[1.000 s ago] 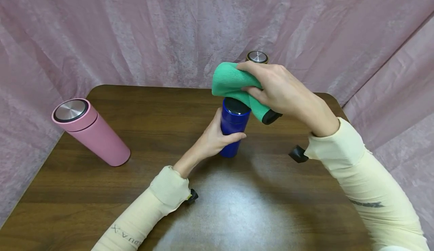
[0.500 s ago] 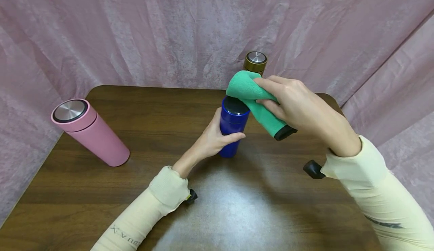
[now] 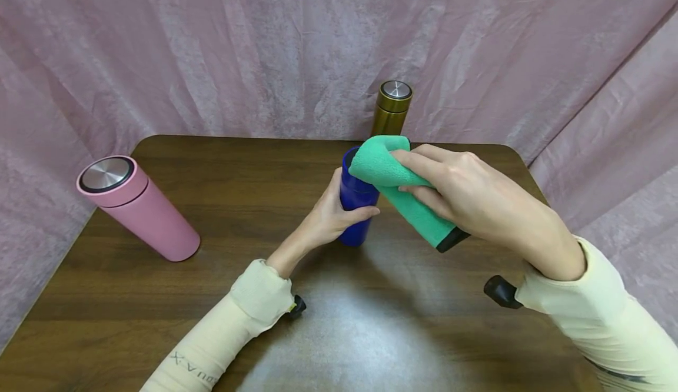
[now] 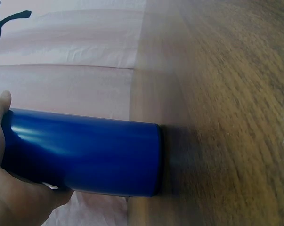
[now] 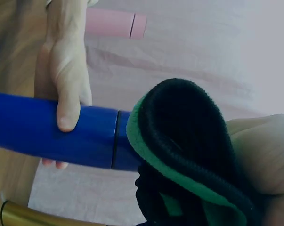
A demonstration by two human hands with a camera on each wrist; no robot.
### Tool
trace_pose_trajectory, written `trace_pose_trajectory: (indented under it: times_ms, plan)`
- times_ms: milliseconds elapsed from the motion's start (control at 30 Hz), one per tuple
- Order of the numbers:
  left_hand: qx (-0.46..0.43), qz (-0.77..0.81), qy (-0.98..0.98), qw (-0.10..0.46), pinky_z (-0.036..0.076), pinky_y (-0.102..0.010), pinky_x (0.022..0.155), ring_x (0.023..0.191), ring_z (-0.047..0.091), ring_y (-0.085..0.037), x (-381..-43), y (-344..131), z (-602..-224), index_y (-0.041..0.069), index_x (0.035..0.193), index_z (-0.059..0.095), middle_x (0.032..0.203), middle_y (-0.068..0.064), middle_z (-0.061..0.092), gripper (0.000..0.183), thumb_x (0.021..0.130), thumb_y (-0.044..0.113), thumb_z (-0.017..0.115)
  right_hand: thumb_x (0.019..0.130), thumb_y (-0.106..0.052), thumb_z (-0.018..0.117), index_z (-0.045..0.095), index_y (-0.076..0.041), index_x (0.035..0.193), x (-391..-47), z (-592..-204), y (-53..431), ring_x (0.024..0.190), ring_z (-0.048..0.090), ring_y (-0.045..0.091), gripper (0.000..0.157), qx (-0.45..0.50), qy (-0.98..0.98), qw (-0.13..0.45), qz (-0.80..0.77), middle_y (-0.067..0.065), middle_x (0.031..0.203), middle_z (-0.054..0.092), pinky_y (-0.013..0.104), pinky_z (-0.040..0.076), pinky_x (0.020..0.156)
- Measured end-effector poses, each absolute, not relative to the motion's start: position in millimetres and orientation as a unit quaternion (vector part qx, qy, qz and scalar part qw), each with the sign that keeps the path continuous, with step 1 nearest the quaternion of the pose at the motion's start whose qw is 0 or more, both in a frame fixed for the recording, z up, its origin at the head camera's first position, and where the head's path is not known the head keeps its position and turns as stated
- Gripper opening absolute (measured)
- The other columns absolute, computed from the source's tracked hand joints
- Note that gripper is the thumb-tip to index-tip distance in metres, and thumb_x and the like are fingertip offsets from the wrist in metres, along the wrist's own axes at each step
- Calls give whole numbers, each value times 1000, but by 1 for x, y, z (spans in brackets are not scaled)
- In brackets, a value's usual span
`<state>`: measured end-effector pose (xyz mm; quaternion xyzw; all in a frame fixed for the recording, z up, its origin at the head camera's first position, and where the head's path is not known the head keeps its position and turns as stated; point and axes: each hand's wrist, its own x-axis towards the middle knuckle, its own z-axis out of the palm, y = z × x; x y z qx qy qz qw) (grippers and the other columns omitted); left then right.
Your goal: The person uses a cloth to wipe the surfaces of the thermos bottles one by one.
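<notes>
A blue thermos bottle (image 3: 356, 215) stands upright on the wooden table, and my left hand (image 3: 329, 215) grips it round the middle, thumb across its near side. My right hand (image 3: 466, 198) pinches a folded green cloth (image 3: 386, 168) with black edging. In the head view the cloth overlaps the right part of the bottle's dark lid. The right wrist view has the cloth (image 5: 179, 136) up against the lid end of the blue bottle (image 5: 94, 136). The bottle's base meets the table in the left wrist view.
A pink thermos bottle (image 3: 143, 212) with a steel lid stands at the left of the table (image 3: 238, 168). Behind the blue bottle is a gold thermos bottle (image 3: 391, 112), its lower part hidden by the cloth. Pink curtains (image 3: 265, 50) hang behind and at the sides.
My right hand has moved down and to the right with the cloth, which has come lower over the bottle's lid. More of the gold bottle shows. My left hand keeps its grip.
</notes>
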<state>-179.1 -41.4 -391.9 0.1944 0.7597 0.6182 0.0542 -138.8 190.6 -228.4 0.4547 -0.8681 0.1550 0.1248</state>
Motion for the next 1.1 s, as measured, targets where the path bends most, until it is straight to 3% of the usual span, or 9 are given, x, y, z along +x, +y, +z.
trace_pose_trajectory:
  times_ms: [100, 300, 500, 667, 833, 1100]
  plan:
    - [214, 617, 756, 44, 46, -51, 103, 125, 55, -28, -181, -42, -393, 11, 154, 26, 140, -11, 50, 83, 92, 17, 81, 97, 2, 63, 61, -9, 135, -139, -228, 185, 82, 63, 14, 40, 460, -865, 115, 163, 3, 111, 67, 35, 56, 73]
    - [283, 642, 712, 42, 45, -44, 107, 127, 54, -21, -184, -42, -396, 13, 148, 41, 139, -5, 55, 66, 93, 5, 77, 99, -3, 63, 62, -11, 133, -144, -226, 166, 83, 62, 13, 35, 476, -858, 100, 167, 2, 111, 67, 32, 55, 75]
    - [291, 660, 691, 53, 45, -43, 107, 125, 57, -19, -183, -44, -397, 16, 144, 48, 136, -1, 60, 55, 96, 7, 73, 99, -2, 64, 63, -9, 134, -157, -225, 148, 78, 62, 15, 36, 485, -854, 97, 164, 4, 104, 67, 33, 55, 73]
    - [238, 655, 715, 57, 47, -45, 104, 122, 58, -19, -181, -43, -395, 20, 151, 35, 137, 0, 57, 72, 94, 18, 78, 97, -1, 66, 64, -6, 130, -174, -220, 136, 79, 61, 18, 33, 484, -857, 89, 154, 6, 98, 65, 37, 54, 74]
    - [221, 641, 733, 54, 47, -47, 103, 122, 58, -22, -182, -42, -394, 23, 158, 20, 138, -4, 54, 89, 92, 23, 80, 97, 0, 66, 65, -2, 130, -193, -219, 129, 88, 65, 23, 33, 480, -859, 82, 160, 10, 104, 69, 42, 56, 80]
    - [215, 647, 728, 64, 46, -48, 104, 123, 57, -25, -181, -41, -392, 19, 158, 21, 140, -7, 51, 89, 92, 19, 81, 98, -3, 67, 67, -4, 127, -215, -221, 131, 96, 66, 25, 29, 448, -873, 79, 173, 11, 107, 71, 43, 54, 86]
